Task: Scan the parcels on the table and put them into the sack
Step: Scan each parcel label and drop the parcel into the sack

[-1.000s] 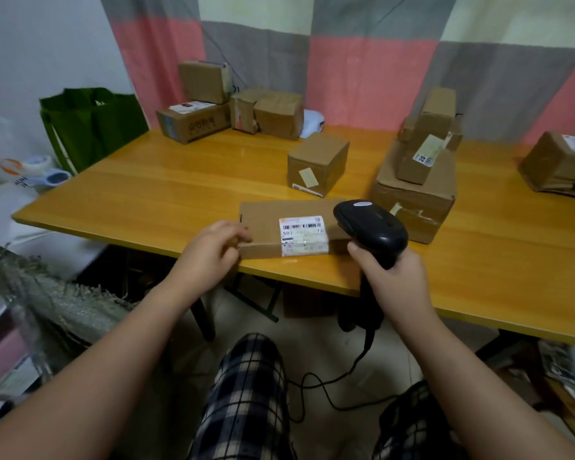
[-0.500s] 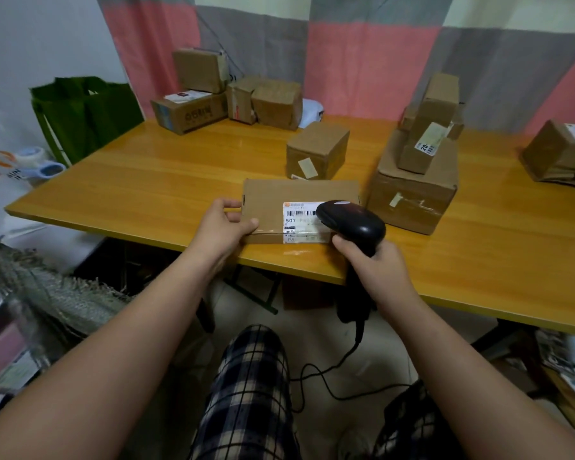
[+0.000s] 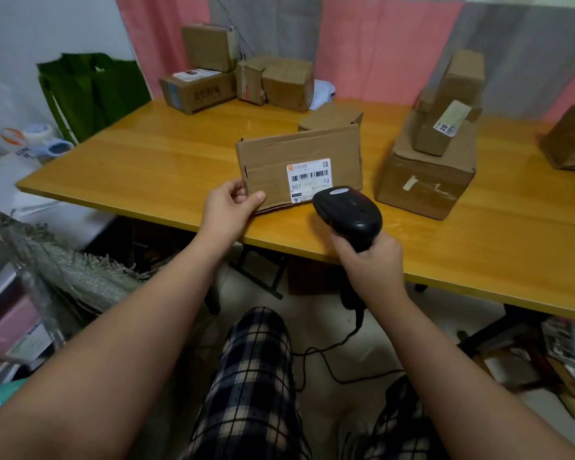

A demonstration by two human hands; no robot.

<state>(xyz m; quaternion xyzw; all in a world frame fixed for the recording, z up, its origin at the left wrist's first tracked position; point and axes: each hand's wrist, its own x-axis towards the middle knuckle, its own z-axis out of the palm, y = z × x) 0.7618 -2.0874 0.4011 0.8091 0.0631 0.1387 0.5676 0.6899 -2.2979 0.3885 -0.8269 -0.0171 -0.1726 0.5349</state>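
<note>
Parcel [image 3: 279,154] pinched, left fingers [image 3: 233,191]; scanner [image 3: 347,210], seemingly, right fingers [image 3: 344,249].

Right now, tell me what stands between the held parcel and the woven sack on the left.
Nothing visible does. The left hand grips the parcel by its left end at the near edge of the table. The woven sack lies lower left, past that edge. The scanner in the right hand is on the parcel's other side.
</note>
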